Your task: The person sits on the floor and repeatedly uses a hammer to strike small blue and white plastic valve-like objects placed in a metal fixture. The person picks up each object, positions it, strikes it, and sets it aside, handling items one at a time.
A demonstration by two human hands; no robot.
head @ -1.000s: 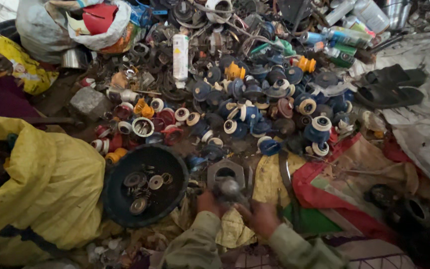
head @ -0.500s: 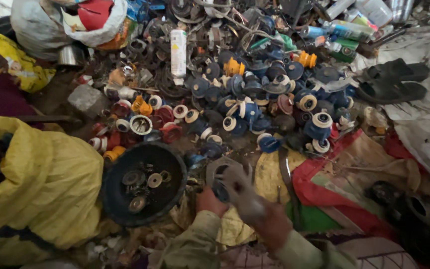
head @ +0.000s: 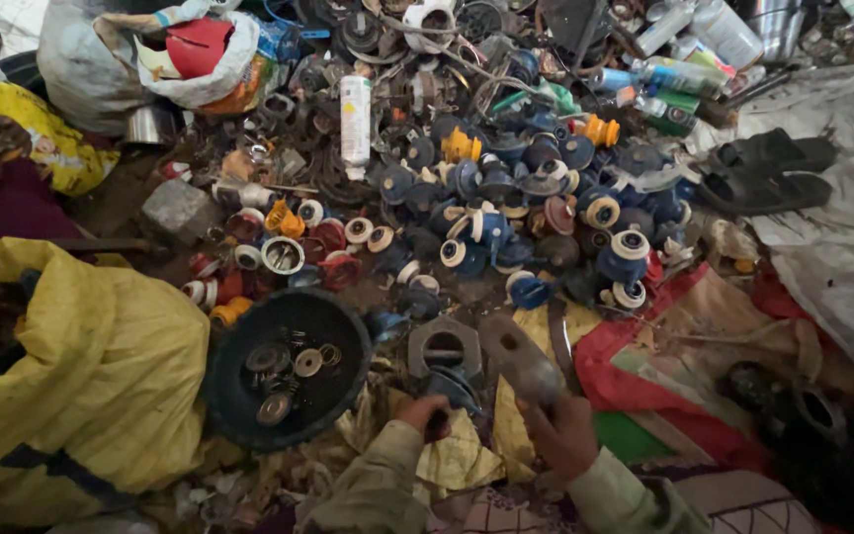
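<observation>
Held tool: a long grey metal hammer-like tool (head: 518,364), blurred, gripped at its lower end by the right hand (head: 560,435), fingers wrapped tight around the handle; its head tilts up and to the left, just right of the grey square metal block (head: 444,346).
Left hand: the left hand (head: 425,415) sits just below the block, fingers curled closed on a small dark blue part (head: 450,388) that touches the block's lower edge.
Change from half a second ago: the tool was swung lower and more across the block; now its head stands higher and nearer the block's right side. The left hand has stayed in place.
Change from one second ago: both hands were then together at the block, the tool not raised.
Block: one, with a round hole in its middle, lying on the floor amid yellow cloth scraps.
Pan: one round black shallow pan (head: 286,368) just left of the block; it holds roughly six small metal discs and rings, lying loose.
Yellow sack: one large yellow fabric sack (head: 71,376) left of the pan, well apart from the block; contents hidden.
Scrap heap: a wide pile of blue, white, red and yellow round plastic and metal parts (head: 506,218) above the block, too many to count.
White bottle: one white plastic cylinder bottle (head: 355,119) lying far above the block.
Sandals: two black sandals (head: 758,173) far up and right of the block.
</observation>
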